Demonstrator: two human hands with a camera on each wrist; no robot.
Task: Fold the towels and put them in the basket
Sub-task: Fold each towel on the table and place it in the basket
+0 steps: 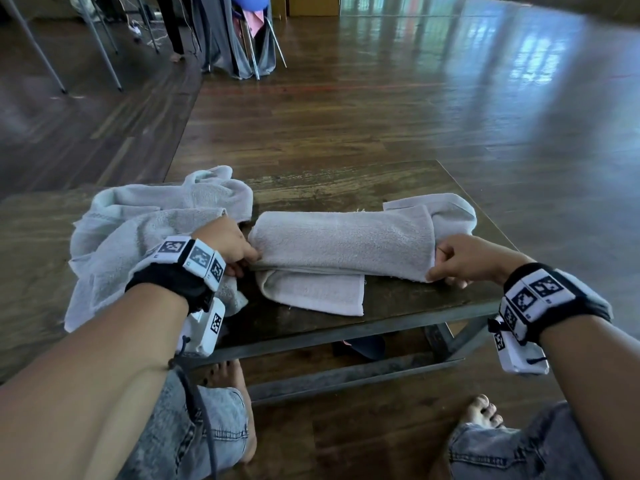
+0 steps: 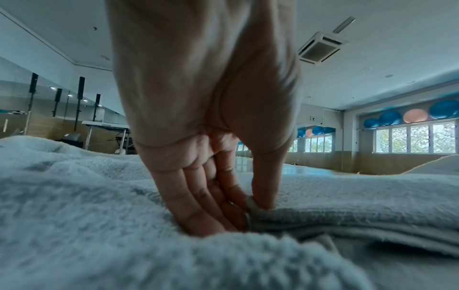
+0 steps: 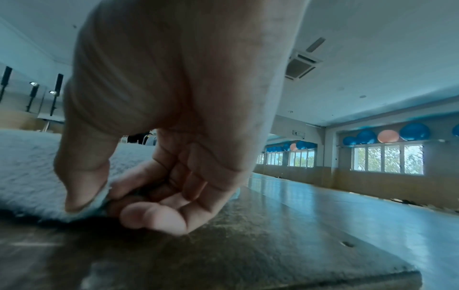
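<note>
A pale grey towel (image 1: pixel 341 244) lies partly folded across the low wooden table (image 1: pixel 433 299), with a lower layer sticking out toward me. My left hand (image 1: pixel 247 256) pinches its left corner between thumb and fingers (image 2: pixel 258 202). My right hand (image 1: pixel 438 271) pinches the right near corner, thumb on top (image 3: pixel 82 196). A second towel (image 1: pixel 145 233) lies crumpled at the table's left under my left wrist. No basket shows in any view.
The table's near edge and metal frame (image 1: pixel 346 337) stand just above my bare feet (image 1: pixel 483 410). Dark wooden floor (image 1: pixel 415 116) stretches beyond. Chair legs and hanging cloth (image 1: pixel 242 46) stand far back, with table legs (image 1: pixel 104 46) at the far left.
</note>
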